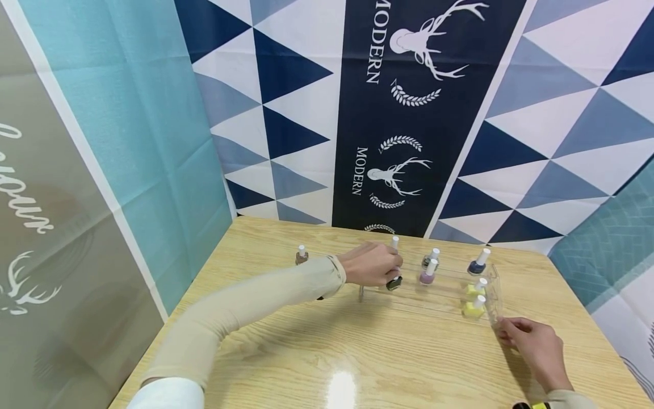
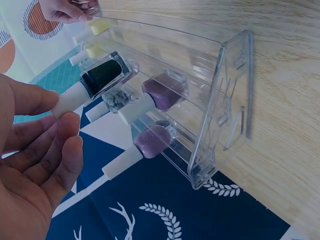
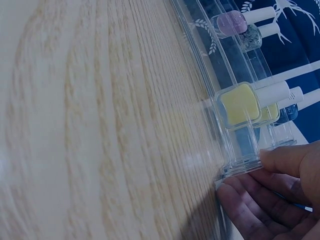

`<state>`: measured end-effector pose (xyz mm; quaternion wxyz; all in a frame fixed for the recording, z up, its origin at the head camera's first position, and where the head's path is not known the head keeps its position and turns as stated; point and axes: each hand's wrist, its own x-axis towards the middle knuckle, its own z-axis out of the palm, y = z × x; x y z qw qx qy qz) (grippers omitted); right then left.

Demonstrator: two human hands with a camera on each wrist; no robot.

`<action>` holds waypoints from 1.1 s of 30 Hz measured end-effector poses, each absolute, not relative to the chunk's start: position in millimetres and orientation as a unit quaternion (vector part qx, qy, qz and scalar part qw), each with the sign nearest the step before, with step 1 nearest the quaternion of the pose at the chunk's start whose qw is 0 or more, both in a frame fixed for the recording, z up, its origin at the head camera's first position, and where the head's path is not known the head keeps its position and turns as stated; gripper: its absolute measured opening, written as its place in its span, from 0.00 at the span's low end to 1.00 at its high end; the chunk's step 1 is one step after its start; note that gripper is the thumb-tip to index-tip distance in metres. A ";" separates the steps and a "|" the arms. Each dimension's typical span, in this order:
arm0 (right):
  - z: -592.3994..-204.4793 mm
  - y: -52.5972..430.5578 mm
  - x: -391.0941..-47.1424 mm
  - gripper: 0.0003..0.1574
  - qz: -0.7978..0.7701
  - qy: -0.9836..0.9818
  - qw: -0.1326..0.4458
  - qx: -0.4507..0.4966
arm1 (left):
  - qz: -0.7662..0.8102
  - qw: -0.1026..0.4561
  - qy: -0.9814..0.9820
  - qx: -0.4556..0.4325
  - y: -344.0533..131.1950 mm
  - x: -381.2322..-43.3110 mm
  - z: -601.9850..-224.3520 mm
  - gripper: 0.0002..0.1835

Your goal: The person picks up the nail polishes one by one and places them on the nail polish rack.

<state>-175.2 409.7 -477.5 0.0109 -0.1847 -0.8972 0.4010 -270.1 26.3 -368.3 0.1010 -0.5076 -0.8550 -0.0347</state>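
My left hand (image 1: 372, 264) pinches the white cap of a dark nail polish bottle (image 2: 104, 76) between thumb and fingers. The bottle is tilted over the clear stepped rack (image 2: 220, 107). Two mauve polish bottles (image 2: 164, 91) lean in the rack near its left end, beside the held bottle in the left wrist view. At the rack's other end, my right hand (image 1: 535, 345) grips the corner of the clear side panel with thumb and fingers. Close to those fingers, two yellow polish bottles (image 3: 240, 104) lean on the tiers. A glittery bottle (image 2: 118, 98) and a pinkish-purple one (image 1: 427, 276) stand mid-rack.
A dark blue polish bottle (image 1: 477, 266) sits on the rack's back tier at right. Left of the rack, a brown polish bottle (image 1: 302, 258) stands on the wooden table (image 1: 286, 352), partly behind my left sleeve (image 1: 255, 301). Patterned cloth (image 1: 296, 113) hangs behind the table.
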 end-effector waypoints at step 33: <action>-476.7 408.2 -172.0 0.36 0.404 -0.896 0.019 -0.185 | 0.001 0.088 -0.844 -0.529 63.9 -272.6 -370.9 0.10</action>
